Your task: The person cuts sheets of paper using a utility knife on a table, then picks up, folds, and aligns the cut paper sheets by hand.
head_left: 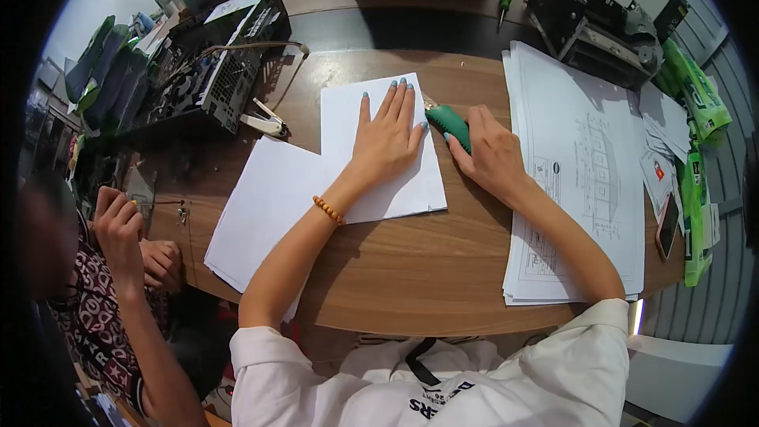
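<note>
My left hand [386, 138] lies flat on a stack of white paper [395, 194], fingers stretched toward its far edge and thumb close to its right side. My right hand [492, 154] is closed around a green utility knife [449, 126]. The knife's tip points up and left, right at the paper's upper right edge. A second pile of white sheets [257, 209] lies to the left, partly under my left forearm. Beyond it sits a white stapler-like tool [266, 122].
An opened computer case [229, 83] stands at left, its cable reaching over the table. Printed drawings [553, 182] are stacked at right, below a dark metal device [597, 28]. A screwdriver [504, 4] lies at the back. A person's hand [118, 221] is at the left edge.
</note>
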`<state>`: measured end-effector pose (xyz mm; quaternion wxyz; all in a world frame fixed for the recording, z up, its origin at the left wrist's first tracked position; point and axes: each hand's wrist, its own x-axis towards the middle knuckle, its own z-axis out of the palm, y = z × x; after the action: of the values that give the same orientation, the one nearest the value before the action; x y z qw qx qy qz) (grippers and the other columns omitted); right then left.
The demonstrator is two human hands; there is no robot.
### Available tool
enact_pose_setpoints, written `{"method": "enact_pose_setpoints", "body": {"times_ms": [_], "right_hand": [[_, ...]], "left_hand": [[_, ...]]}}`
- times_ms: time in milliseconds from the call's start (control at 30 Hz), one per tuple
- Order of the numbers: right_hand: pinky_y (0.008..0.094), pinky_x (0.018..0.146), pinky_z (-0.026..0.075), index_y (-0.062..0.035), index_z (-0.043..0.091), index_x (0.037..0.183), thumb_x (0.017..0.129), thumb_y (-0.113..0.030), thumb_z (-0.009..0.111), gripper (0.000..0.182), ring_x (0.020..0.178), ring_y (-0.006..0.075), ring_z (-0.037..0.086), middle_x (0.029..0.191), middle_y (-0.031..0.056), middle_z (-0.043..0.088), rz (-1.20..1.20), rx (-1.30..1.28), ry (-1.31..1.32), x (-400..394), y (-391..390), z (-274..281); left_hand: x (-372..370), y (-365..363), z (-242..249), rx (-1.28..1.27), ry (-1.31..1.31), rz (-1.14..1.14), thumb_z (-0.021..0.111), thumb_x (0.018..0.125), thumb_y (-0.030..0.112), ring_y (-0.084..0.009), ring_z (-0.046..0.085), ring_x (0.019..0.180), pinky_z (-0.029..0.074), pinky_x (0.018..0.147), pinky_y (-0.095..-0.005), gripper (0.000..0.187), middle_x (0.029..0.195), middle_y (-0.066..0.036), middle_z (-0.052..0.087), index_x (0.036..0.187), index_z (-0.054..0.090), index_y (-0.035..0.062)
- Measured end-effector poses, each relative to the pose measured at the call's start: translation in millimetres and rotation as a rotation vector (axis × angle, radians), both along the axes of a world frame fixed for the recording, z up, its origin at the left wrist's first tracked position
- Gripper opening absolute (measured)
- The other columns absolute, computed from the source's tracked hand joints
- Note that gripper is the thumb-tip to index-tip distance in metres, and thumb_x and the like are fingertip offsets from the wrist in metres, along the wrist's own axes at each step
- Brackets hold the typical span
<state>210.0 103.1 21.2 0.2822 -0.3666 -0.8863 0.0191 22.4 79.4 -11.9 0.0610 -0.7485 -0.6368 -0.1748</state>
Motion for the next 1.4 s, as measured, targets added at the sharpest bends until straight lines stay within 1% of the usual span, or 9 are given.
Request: {"method": "enact_pose_setpoints", "body": {"times_ms": [800, 1000, 1100, 1167, 1200, 1233, 1300, 1333, 1400], "right_hand": [[0.0407, 0.056, 0.049, -0.0003, 0.047, 0.086, 0.076, -0.023, 0.062, 0.029, 0.067, 0.0332, 0.059, 0.083, 0.0151, 0.053, -0.062, 0.116, 0.002, -14, 44, -4], [0.0402, 0.065, 0.049, 0.0008, 0.049, 0.092, 0.078, -0.026, 0.061, 0.033, 0.079, 0.0325, 0.059, 0.083, 0.0173, 0.055, -0.201, -0.072, -0.045, 1, 60, 4], [0.0379, 0.071, 0.049, 0.0024, 0.049, 0.097, 0.080, -0.022, 0.059, 0.031, 0.084, 0.0305, 0.059, 0.086, 0.0182, 0.056, -0.192, 0.372, 0.021, -4, 49, 18], [0.0364, 0.073, 0.048, 0.0049, 0.049, 0.103, 0.082, -0.019, 0.056, 0.033, 0.084, 0.0287, 0.059, 0.094, 0.0179, 0.056, -0.040, -0.385, 0.413, -12, 24, 25], [0.0315, 0.079, 0.046, 0.0050, 0.047, 0.106, 0.086, -0.016, 0.053, 0.030, 0.095, 0.0198, 0.056, 0.103, 0.0138, 0.054, -0.037, -0.628, 0.278, -15, 16, 22], [0.0315, 0.079, 0.046, 0.0050, 0.047, 0.106, 0.086, -0.016, 0.053, 0.030, 0.095, 0.0198, 0.056, 0.103, 0.0138, 0.054, -0.029, -0.629, 0.276, -20, 10, 24], [0.0282, 0.072, 0.048, 0.0065, 0.049, 0.101, 0.086, -0.014, 0.054, 0.026, 0.086, 0.0177, 0.058, 0.092, 0.0122, 0.057, -0.070, -1.193, 0.581, -33, -4, 33], [0.0247, 0.063, 0.048, 0.0053, 0.054, 0.097, 0.085, -0.015, 0.057, 0.024, 0.075, 0.0156, 0.058, 0.081, 0.0092, 0.057, 0.067, -1.431, 0.485, -37, 12, 37], [0.0228, 0.052, 0.043, 0.0040, 0.059, 0.092, 0.083, -0.021, 0.060, 0.027, 0.063, 0.0108, 0.054, 0.074, 0.0042, 0.057, -0.027, -1.355, 0.346, -51, 16, 33]], "left_hand": [[0, 0, 0, -0.019, -0.010, 0.008, 0.035, 0.089, 0.035, -0.0229, 0.025, 0.133, 0.013, 0.106, -0.0519, 0.058, 0.142, -0.014, 0.029, 0.134, 0.030, -0.0008], [-1, -1, 1, -0.003, -0.062, -0.003, 0.039, 0.088, 0.030, -0.0236, 0.026, 0.132, 0.016, 0.106, -0.0518, 0.055, 0.141, -0.015, 0.031, 0.132, 0.031, -0.0024], [-5, 1, 4, 0.059, -0.308, -0.028, 0.038, 0.089, 0.024, -0.0287, 0.028, 0.130, 0.019, 0.105, -0.0511, 0.050, 0.138, -0.020, 0.033, 0.131, 0.032, -0.0036], [-9, 5, 5, 0.119, -0.456, -0.033, 0.037, 0.089, 0.020, -0.0320, 0.029, 0.129, 0.020, 0.105, -0.0490, 0.048, 0.136, -0.023, 0.033, 0.130, 0.032, -0.0052], [-11, 6, 4, 0.171, -0.604, -0.042, 0.036, 0.089, 0.016, -0.0353, 0.030, 0.127, 0.022, 0.105, -0.0469, 0.046, 0.134, -0.026, 0.033, 0.129, 0.032, -0.0068], [-13, 6, 3, 0.174, -0.603, -0.035, 0.036, 0.089, 0.016, -0.0353, 0.030, 0.127, 0.022, 0.105, -0.0469, 0.046, 0.134, -0.026, 0.033, 0.129, 0.032, -0.0068], [-13, 4, 6, 0.201, -0.875, -0.030, 0.036, 0.088, 0.013, -0.0397, 0.029, 0.126, 0.023, 0.105, -0.0420, 0.046, 0.133, -0.030, 0.032, 0.128, 0.032, -0.0098], [-13, 3, 8, 0.212, -0.874, -0.013, 0.036, 0.088, 0.013, -0.0397, 0.029, 0.126, 0.023, 0.105, -0.0420, 0.046, 0.133, -0.030, 0.032, 0.128, 0.032, -0.0098], [-13, 6, 6, 0.249, -0.955, -0.028, 0.035, 0.088, 0.012, -0.0399, 0.029, 0.126, 0.023, 0.105, -0.0391, 0.046, 0.133, -0.030, 0.032, 0.127, 0.032, -0.0111]]}}
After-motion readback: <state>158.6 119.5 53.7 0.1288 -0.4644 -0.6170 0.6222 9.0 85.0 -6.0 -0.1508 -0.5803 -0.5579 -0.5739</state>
